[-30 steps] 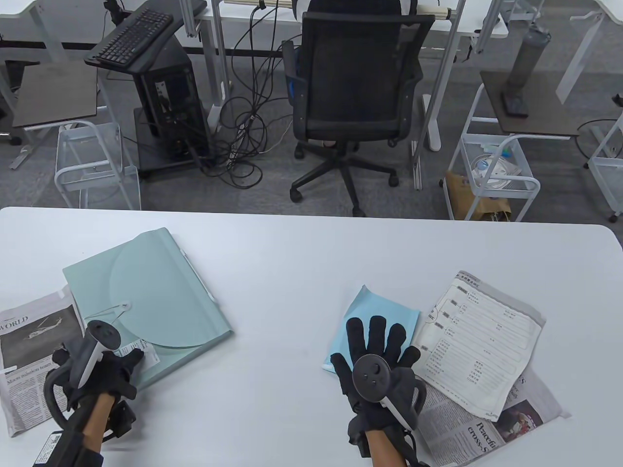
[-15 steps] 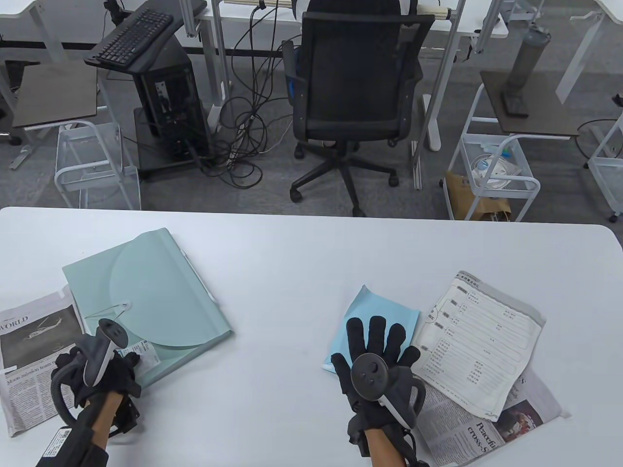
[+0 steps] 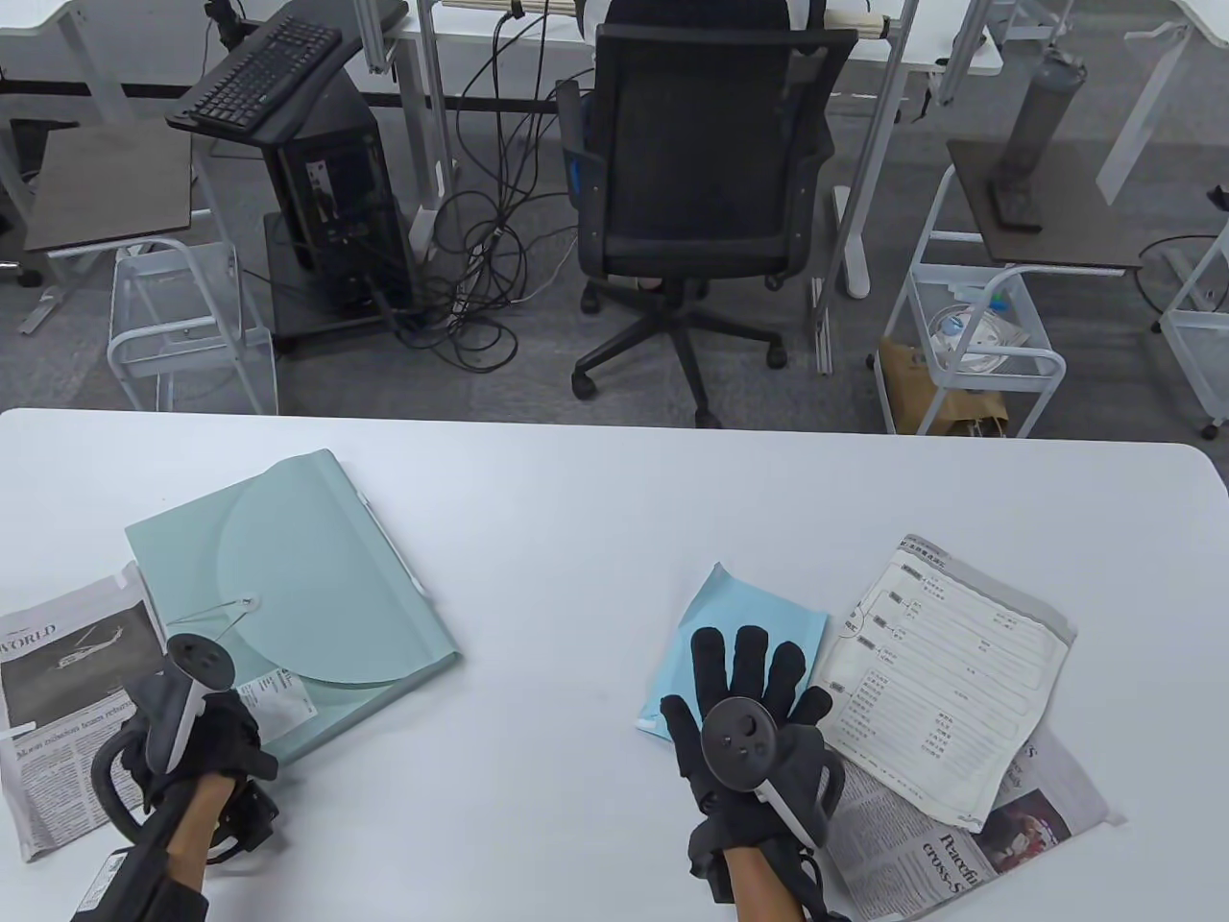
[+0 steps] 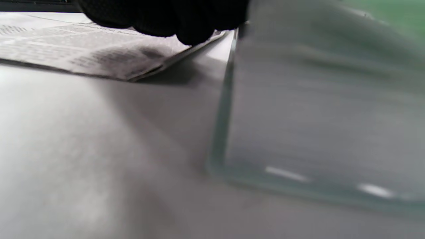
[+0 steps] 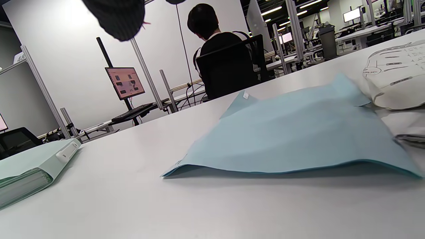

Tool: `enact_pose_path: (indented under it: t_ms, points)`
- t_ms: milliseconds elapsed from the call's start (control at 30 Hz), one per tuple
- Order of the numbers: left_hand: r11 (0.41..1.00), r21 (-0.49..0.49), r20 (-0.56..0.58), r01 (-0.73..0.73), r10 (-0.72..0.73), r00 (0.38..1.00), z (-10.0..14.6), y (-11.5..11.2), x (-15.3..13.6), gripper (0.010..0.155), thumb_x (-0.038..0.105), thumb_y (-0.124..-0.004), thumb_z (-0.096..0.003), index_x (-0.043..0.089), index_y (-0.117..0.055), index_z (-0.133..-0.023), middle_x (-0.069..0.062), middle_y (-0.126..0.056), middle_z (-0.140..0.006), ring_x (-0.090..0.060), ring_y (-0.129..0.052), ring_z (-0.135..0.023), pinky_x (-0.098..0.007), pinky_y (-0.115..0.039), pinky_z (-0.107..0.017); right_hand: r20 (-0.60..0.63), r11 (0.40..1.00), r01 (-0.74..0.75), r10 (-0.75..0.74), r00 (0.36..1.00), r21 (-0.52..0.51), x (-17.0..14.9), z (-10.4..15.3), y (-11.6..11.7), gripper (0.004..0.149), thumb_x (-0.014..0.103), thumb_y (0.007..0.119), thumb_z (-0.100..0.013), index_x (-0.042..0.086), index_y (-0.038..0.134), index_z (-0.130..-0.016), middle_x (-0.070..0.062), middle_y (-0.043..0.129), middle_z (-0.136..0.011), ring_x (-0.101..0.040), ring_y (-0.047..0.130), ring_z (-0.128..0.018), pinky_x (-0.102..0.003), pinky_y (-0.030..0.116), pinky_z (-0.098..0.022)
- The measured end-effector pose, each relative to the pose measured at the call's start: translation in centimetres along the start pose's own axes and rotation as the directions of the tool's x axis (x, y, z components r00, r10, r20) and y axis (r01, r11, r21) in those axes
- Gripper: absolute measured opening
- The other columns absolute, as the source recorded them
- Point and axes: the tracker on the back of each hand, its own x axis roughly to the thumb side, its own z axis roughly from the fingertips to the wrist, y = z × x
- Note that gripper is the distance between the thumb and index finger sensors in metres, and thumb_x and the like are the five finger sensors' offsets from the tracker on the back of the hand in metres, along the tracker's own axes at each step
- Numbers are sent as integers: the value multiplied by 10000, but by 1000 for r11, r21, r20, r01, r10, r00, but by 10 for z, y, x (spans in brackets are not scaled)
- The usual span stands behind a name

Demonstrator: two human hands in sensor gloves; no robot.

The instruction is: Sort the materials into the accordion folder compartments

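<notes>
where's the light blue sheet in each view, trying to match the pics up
Table view: the light blue sheet lies right of centre, its near part under the flat right hand.
Left wrist view: not in it; only newspaper and the folder's edge show.
Right wrist view: the same sheet fills the centre, its near edge lifted a little off the table.
Shared landmark: the green accordion folder, at the far left in the right wrist view.

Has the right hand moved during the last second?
Yes, slightly. The right hand has slid back along the blue sheet toward the table's near edge; its fingers remain spread flat on it.
</notes>
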Motion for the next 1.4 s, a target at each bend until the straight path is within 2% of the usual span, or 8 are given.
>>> enact_pose_path:
  t_ms: [333, 567, 633, 733, 933, 1033, 1167, 1400]
  points:
    - [962, -23, 90, -273, 274, 958, 16, 25, -4, 391, 350, -585, -491, 54, -688, -725, -201, -616, -968, -487, -828, -835, -521, -856, -582, 15, 1000, 4, -4, 1000, -26, 1, 2, -4, 654, 445, 628, -667, 238, 251, -1159, -231, 95, -1208, -595, -27, -989, -805, 46, -633]
    - [863, -117, 98, -491, 502, 859, 13, 22, -15, 384, 355, -597, -500, 60, -619, -746, -182, -510, -965, -187, -952, -613, -282, -993, -411, 23, 999, 5, -4, 1000, -45, 0, 3, -7, 649, 444, 628, -666, 239, 260, -1160, -230, 96, -1207, -593, -27, -990, -806, 50, -634]
    - [807, -137, 97, -575, 588, 803, 13, 23, -18, 517, 380, -715, -488, 71, -526, -858, -229, -441, -1001, -159, -947, -601, -274, -986, -405, 20, 999, 7, -6, 1000, -49, 0, 4, -8, 649, 444, 627, -666, 238, 260, -1160, -229, 95, -1207, -594, -23, -990, -805, 52, -635]
    - [680, -295, 70, -671, 716, 695, 10, 19, -19, 987, 430, -876, -428, -67, -245, -1002, -391, -277, -1025, -165, -901, -634, -302, -945, -454, 22, 999, 13, -12, 1000, -50, -1, 5, -8, 649, 443, 628, -666, 238, 262, -1160, -228, 96, -1207, -595, -24, -989, -805, 53, -636]
    - [561, -436, 90, -703, 805, 587, 6, 4, -12, 577, 340, -736, -488, 21, -513, -914, -292, -421, -1021, -220, -871, -752, -364, -928, -502, 21, 998, 22, -21, 1000, -56, -2, 5, -9, 647, 442, 628, -666, 239, 263, -1160, -230, 94, -1206, -594, -21, -988, -803, 62, -642]
    - [470, -493, 116, -733, 870, 480, 10, 5, -6, 551, 294, -699, -496, 43, -450, -918, -303, -450, -1011, -268, -986, -709, -339, -1020, -408, 11, 998, 32, -31, 999, -58, -5, 5, -10, 647, 441, 627, -666, 240, 261, -1160, -230, 92, -1206, -595, -25, -987, -801, 64, -645]
    - [474, -528, 244, -705, 879, 408, 20, 22, -1, 534, 311, -677, -502, 56, -463, -920, -229, -465, -1034, -243, -1001, -625, -256, -1009, -328, 5, 997, 40, -40, 999, -59, -7, 5, -11, 647, 441, 627, -666, 240, 260, -1161, -229, 91, -1206, -594, -24, -988, -800, 66, -647]
    - [321, -752, 202, -576, 944, 262, 38, 13, 23, 535, 309, -677, -515, 64, -470, -944, -210, -461, -1062, -245, -996, -627, -263, -989, -343, 7, 997, 57, -57, 998, -56, -7, 5, -11, 646, 440, 625, -667, 237, 262, -1161, -234, 99, -1207, -595, -24, -988, -800, 69, -648]
